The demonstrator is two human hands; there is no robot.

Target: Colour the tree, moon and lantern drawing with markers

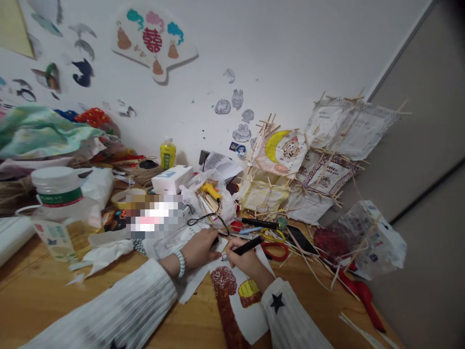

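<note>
My right hand [245,261] grips a black marker pen [249,245], its tip down on a white sheet of paper [250,315]. That sheet carries a red-brown mushroom-like drawing [225,295] and a yellow and red shape [249,293]. My left hand [200,248] lies flat with fingers together, pressing the upper edge of the paper down on the wooden table [47,295]. A pale bead bracelet [180,263] sits on the left wrist. Both sleeves are white ribbed knit; the right one bears a black star.
Red-handled scissors [274,249], a dark phone [302,240] and loose bamboo sticks lie just right of my hands. Paper-and-stick lanterns [290,160] lean on the wall. A large plastic bottle [61,208], a yellow drink bottle [167,153], a white box [172,179] and crumpled tissue crowd the left.
</note>
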